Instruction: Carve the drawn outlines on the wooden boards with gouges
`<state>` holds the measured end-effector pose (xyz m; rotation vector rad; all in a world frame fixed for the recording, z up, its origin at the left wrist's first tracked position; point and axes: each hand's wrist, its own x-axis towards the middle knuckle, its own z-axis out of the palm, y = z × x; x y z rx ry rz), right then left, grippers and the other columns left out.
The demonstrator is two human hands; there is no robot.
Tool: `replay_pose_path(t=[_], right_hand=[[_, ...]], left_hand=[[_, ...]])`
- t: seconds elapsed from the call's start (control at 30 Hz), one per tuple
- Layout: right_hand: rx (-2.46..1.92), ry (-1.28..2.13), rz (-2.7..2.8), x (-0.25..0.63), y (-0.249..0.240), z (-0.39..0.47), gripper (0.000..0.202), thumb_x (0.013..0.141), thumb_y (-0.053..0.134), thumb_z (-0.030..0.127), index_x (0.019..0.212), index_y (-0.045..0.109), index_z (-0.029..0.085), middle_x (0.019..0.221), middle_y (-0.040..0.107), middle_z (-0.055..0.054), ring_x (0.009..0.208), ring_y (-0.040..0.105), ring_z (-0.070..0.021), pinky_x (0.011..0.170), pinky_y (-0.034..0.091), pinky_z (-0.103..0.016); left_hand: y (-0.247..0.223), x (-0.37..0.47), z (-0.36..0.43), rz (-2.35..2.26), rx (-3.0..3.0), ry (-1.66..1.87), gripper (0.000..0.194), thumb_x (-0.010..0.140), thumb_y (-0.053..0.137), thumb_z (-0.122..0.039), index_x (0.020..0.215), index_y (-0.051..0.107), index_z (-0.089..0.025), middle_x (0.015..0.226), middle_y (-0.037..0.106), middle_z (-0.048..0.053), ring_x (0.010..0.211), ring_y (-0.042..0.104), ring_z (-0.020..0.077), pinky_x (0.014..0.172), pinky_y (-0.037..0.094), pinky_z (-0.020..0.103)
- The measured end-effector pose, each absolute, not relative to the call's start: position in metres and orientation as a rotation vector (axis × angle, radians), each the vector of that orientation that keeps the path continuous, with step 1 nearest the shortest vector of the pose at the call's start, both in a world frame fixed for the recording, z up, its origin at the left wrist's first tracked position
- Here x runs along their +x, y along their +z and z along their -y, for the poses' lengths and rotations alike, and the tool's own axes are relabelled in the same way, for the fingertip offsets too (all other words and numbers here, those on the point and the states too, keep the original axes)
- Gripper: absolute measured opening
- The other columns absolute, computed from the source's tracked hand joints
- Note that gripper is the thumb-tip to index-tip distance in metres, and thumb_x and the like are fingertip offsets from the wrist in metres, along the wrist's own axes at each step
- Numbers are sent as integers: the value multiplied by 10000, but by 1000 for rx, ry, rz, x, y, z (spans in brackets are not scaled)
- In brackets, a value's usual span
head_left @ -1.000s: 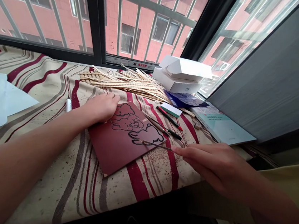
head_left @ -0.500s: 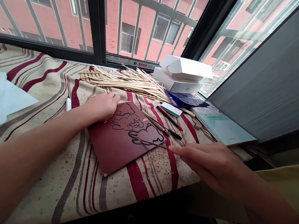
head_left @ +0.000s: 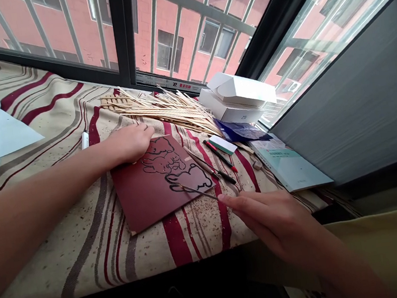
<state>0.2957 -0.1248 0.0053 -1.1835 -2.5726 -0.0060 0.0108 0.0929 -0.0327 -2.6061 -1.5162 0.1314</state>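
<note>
Fingers (head_left: 228,200) of right hand (head_left: 270,212) pinch tool (head_left: 200,192); left hand (head_left: 129,143) touches board (head_left: 146,198), nearside of sticks (head_left: 169,110), grip unclear to me. Slack left pressure could let it skid, tool scratching drawing (head_left: 173,164).

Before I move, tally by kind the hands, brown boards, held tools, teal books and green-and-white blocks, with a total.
Hands: 2 (left hand, right hand)
Board: 1
Held tool: 1
Book: 1
Block: 1
Total: 6

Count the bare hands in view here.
2: the left hand rests at the far edge of the maroon board; the right hand holds a thin tool. No others show.
</note>
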Motion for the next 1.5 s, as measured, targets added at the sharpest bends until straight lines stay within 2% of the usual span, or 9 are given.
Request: replay_pose_path(t=[0.2, 0.37, 0.57, 0.77, 0.87, 1.33, 1.5], right_hand=[[-1145, 71, 2527, 302, -12, 123, 329, 983, 481, 61, 1259, 655, 101, 789, 664, -14, 643, 572, -117, 594, 400, -239], [-1081, -22, 2539, 303, -26, 123, 353, 972, 460, 73, 1273, 643, 89, 830, 706, -45, 652, 593, -131, 590, 423, -238], [-1134, 115, 2497, 304, -22, 124, 335, 987, 471, 72, 1266, 648, 125, 913, 742, -60, 765, 683, -138, 671, 490, -229], [-1120, -89, 2512, 295, -30, 131, 352, 975, 464, 63, 1271, 654, 74, 739, 646, -19, 587, 562, -138, 527, 383, -263], [-1091, -206, 2505, 289, -35, 136, 353, 987, 443, 68, 1278, 643, 64, 721, 622, -15, 568, 528, -142, 506, 340, -283], [-1137, -300, 2525, 284, -33, 141, 358, 999, 435, 74, 1304, 622, 76, 753, 635, -16, 595, 580, -150, 516, 345, -305], [-1142, -382, 2540, 282, -34, 144, 368, 1005, 401, 76, 1306, 612, 73, 739, 622, -14, 583, 571, -158, 513, 310, -324]], left_hand=[[-34, 11, -95, 1569, -2632, 38, 460, 965, 276, -202, 1254, 623, -112, 1318, 648, 207, 1200, 620, 336, 970, 470, 430], [-37, 10, -97, 1573, -2594, 29, 509, 976, 210, -231, 1246, 627, -117, 1290, 658, 216, 1182, 630, 338, 972, 466, 443], [-35, 12, -96, 1605, -2574, 103, 513, 979, 176, -221, 1260, 594, -125, 1304, 649, 209, 1197, 624, 340, 960, 473, 448], [-33, 14, -95, 1652, -2591, 108, 488, 976, 208, -215, 1272, 587, -134, 1338, 639, 199, 1219, 617, 347, 965, 480, 457], [-34, 14, -96, 1632, -2597, 120, 496, 978, 198, -198, 1302, 562, -107, 1357, 618, 221, 1239, 602, 364, 977, 475, 467], [-36, 12, -98, 1611, -2599, 59, 411, 975, 290, -214, 1234, 599, -134, 1298, 657, 191, 1184, 629, 323, 964, 476, 416], [-37, 12, -99, 1588, -2606, 86, 404, 962, 296, -182, 1229, 592, -114, 1292, 651, 208, 1195, 624, 341, 966, 478, 431]])
